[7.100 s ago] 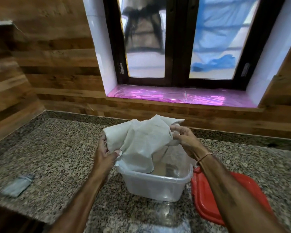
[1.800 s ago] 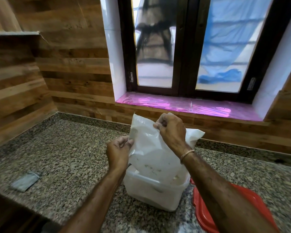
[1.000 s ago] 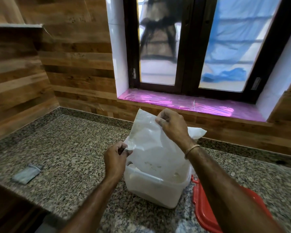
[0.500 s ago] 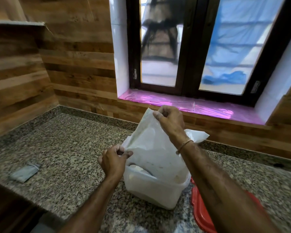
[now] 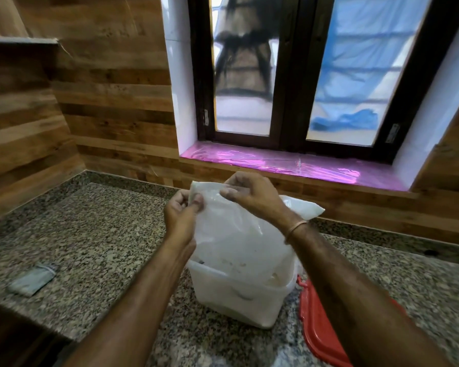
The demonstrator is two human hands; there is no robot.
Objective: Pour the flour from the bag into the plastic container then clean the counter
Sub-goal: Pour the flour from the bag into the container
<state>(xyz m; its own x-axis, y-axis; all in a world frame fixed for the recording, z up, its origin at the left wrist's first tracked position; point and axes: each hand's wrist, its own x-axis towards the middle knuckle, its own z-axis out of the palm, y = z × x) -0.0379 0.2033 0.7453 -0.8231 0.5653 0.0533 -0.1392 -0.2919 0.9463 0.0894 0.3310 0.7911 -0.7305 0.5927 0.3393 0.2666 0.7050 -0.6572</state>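
A white plastic flour bag (image 5: 239, 239) hangs upside down, its lower end inside the translucent plastic container (image 5: 236, 298) on the granite counter (image 5: 96, 234). White flour shows through the container's wall. My left hand (image 5: 182, 215) pinches the bag's upper left corner. My right hand (image 5: 252, 194) grips the bag's top edge just beside it. Both hands are held above the container. The bag's mouth is hidden inside the container.
A red lid (image 5: 326, 329) lies flat on the counter, right of the container. A small folded grey cloth (image 5: 32, 279) rests near the counter's front left edge. Wood-panelled walls and a window sill with pink film (image 5: 289, 165) bound the back.
My left hand has risen from the bag's side by the container rim to the top corner, close to my right hand. The bag stays upside down in the container.
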